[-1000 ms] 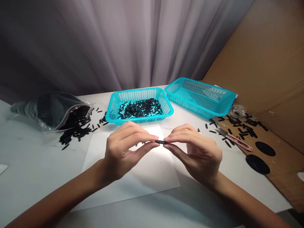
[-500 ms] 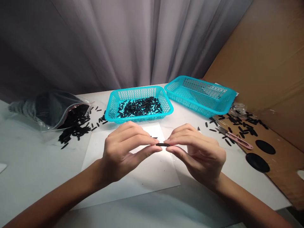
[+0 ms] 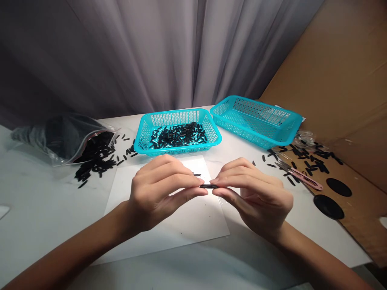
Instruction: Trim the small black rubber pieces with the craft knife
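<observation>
Between both hands, over a white sheet [image 3: 169,241], is a small slim black piece [image 3: 209,186] with narrow ends; its exact kind does not show. My left hand [image 3: 165,189] pinches its left end between thumb and fingers. The right end is pinched the same way by my right hand [image 3: 254,193]. Behind the left fingertips, another dark piece [image 3: 197,175] lies on the sheet. Beyond the hands, a blue plastic basket [image 3: 178,151] holds a heap of similar black pieces [image 3: 181,136].
A second blue basket [image 3: 256,139] stands at back right. On the left, a clear plastic bag [image 3: 65,139] spills black pieces. Small pink-handled scissors [image 3: 306,179], loose pieces and two black oval discs [image 3: 329,206] lie at right, by a cardboard wall [image 3: 341,80]. Grey curtains hang behind.
Both hands keep their pinch on the black piece, which has shifted very slightly right and down in view. My right hand has also moved a little to the right.
</observation>
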Available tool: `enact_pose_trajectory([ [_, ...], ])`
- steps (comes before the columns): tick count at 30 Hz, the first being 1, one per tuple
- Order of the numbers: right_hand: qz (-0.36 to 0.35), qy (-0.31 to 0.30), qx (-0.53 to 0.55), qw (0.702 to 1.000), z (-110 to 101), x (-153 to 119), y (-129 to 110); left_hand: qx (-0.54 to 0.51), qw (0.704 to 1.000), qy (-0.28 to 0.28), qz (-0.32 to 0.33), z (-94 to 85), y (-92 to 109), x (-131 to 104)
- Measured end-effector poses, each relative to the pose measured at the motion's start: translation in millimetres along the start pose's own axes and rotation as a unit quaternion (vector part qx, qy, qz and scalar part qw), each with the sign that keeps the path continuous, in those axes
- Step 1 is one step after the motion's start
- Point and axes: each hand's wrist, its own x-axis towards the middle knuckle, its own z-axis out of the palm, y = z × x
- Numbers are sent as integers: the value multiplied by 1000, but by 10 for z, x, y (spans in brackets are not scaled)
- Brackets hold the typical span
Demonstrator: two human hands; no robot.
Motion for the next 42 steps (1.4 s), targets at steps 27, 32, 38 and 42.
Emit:
enact_pose_trajectory([
  [27, 96, -236, -212, 943, -10, -138, 454, 206, 977, 27, -55, 78, -638, -203],
  [32, 118, -261, -233, 929, 70, -254, 694, 187, 971, -57, -138, 127, -718, -283],
  [38, 54, -163, -189, 967, 58, -143, 495, 40, 984, -156, -81, 244, -375, -281],
  [42, 9, -80, -165, 983, 44, -50, 288, -16, 996, -64, -64, 228, -293, -224],
])
